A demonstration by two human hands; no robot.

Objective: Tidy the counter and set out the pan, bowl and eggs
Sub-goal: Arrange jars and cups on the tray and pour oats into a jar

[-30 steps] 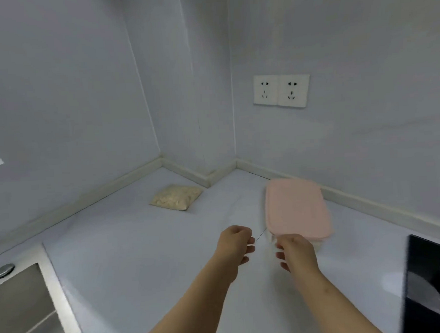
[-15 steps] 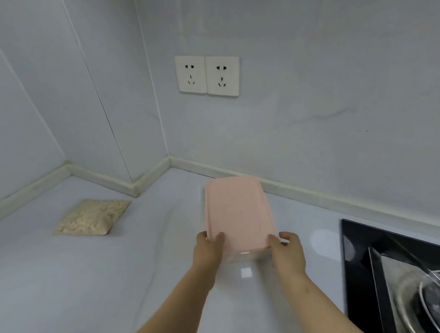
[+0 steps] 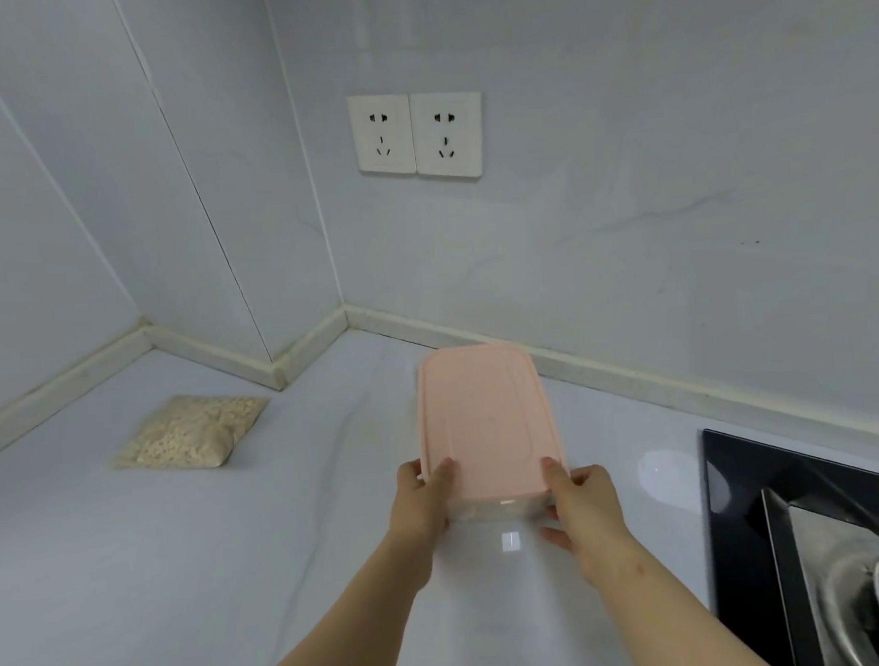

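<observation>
A clear plastic container with a pink lid (image 3: pixel 486 422) is on the white counter (image 3: pixel 183 554), near the back wall. My left hand (image 3: pixel 423 501) grips its near left corner, thumb on the lid. My right hand (image 3: pixel 584 504) grips its near right corner the same way. What is inside the container is hidden by the lid. At the right edge a black stove (image 3: pixel 737 520) carries a metal pan or bowl (image 3: pixel 865 600) with a wire whisk in it, only partly in view. No eggs are visible.
A beige bag of grain (image 3: pixel 191 434) lies on the counter at the left, near the corner. Two white wall sockets (image 3: pixel 417 134) sit on the back wall above the container. A raised white ledge (image 3: pixel 635 377) runs along the foot of the walls.
One second ago only my right hand touched the container. My left hand has since joined it, and both now hold the near end. The view has swung right, bringing the stove in.
</observation>
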